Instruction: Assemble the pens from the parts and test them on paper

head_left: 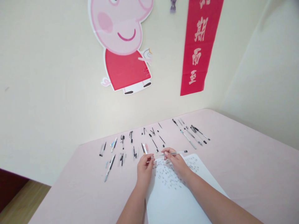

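My right hand (176, 161) grips a slim clear pen (179, 152) between thumb and fingers. The pen lies nearly level, its dark end pointing right and its thin end toward my other hand. The fingertips of my left hand (144, 168) are pinched together just left of that thin end. Something small and pale may be in the pinch, but I cannot make out what. Beneath both hands lies a white sheet of paper (173, 203), its upper part covered with small dark marks.
Pen parts (122, 158) lie in small groups on the pink tabletop (77, 193), left of and beyond my hands. Several whole pens (188, 138) rest at the back right. Behind the table rises a pale wall with a pink pig cutout (127, 70) and a red banner (196, 62).
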Tool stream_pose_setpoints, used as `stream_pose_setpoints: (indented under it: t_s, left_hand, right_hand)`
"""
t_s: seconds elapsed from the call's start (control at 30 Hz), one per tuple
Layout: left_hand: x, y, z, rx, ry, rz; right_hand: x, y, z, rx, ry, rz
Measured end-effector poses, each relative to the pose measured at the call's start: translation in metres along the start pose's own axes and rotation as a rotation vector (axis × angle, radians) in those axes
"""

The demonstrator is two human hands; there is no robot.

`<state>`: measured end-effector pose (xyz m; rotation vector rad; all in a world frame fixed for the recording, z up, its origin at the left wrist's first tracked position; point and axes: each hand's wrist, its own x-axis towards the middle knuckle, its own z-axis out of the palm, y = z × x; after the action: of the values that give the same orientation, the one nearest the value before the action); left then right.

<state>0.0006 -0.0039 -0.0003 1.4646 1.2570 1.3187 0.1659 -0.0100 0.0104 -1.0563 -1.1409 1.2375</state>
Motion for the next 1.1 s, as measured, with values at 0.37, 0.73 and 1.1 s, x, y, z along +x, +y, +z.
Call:
stream_pose_setpoints:
  t_s: [0.37, 0.73, 1.1]
  left_hand:
    - [-0.003, 0.005, 0.002, 0.211, -0.099, 0.153]
    - [-0.004, 0.005, 0.002, 0.285, -0.153, 0.204]
    - [-0.006, 0.009, 0.002, 0.354, -0.163, 0.255]
  right_hand:
    - [0.002, -0.004, 0.004, 0.005, -0.026, -0.102]
    - [0.003, -0.004, 0.003, -0.066, -0.062, -0.091]
    - [0.002, -0.003, 0.002, 0.071, -0.028, 0.008]
